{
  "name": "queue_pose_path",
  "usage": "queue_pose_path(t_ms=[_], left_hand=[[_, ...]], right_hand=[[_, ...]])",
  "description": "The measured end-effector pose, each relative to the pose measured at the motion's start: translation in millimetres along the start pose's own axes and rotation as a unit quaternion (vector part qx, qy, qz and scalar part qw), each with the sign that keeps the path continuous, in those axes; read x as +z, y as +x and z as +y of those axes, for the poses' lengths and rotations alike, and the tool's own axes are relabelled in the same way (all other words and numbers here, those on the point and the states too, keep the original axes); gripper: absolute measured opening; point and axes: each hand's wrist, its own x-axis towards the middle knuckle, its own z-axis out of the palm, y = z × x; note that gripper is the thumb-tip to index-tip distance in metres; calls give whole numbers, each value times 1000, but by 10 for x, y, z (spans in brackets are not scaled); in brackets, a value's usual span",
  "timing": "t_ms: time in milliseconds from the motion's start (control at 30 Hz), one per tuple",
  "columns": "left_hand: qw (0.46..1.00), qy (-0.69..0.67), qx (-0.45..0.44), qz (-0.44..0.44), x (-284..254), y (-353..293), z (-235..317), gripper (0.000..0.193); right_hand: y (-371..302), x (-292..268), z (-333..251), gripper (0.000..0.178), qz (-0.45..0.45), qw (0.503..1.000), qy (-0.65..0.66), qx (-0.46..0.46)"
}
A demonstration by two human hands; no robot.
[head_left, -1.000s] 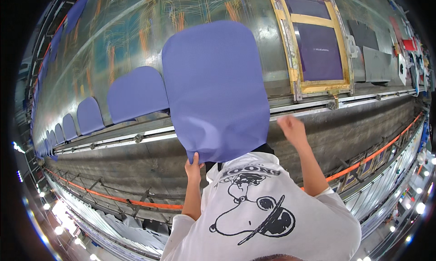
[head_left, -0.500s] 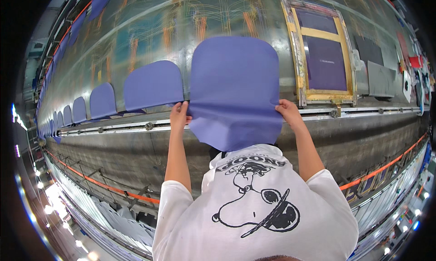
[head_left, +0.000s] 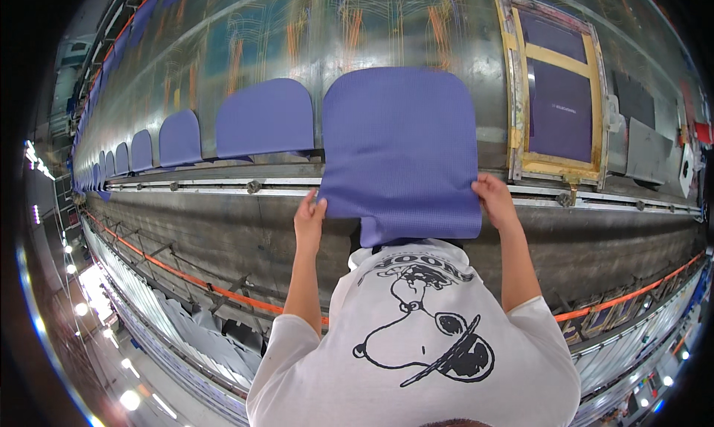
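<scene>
A purple flexible sheet (head_left: 400,141) with rounded far corners lies partly on the long worktable (head_left: 290,48). Its near part hangs over the table's edge in front of me and curls at the bottom. Pinched in my left hand (head_left: 309,215) is the sheet's left edge, just off the table. My right hand (head_left: 494,196) grips the right edge, thumb and fingers closed on it. A fine dotted texture shows across the surface.
More purple sheets (head_left: 265,118) lie in a row to the left, overhanging the edge. On the right rests a wooden screen-printing frame (head_left: 599,100), with a grey panel (head_left: 645,150) beyond it. A metal rail (head_left: 286,185) runs along the table's near side; an orange rail (head_left: 216,289) lies behind me.
Both hands have come nearer to me, drawing the sheet with them. More of it now hangs past the table edge. The whole view has shifted slightly.
</scene>
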Motion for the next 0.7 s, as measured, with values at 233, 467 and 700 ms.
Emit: queue_pose_path(t_ms=[233, 467, 700], left_hand=[[986, -93, 139, 23, 8, 315, 1133, 58], [993, -52, 6, -109, -361, -117, 255, 57], [989, 89, -88, -84, -122, 57, 16, 34]], right_hand=[[54, 367, -1256, 19, 25, 985, -18, -171], [-339, 124, -741, 23, 14, 995, -70, -76], [-244, 231, -164, 30, 40, 995, -88, -1]])
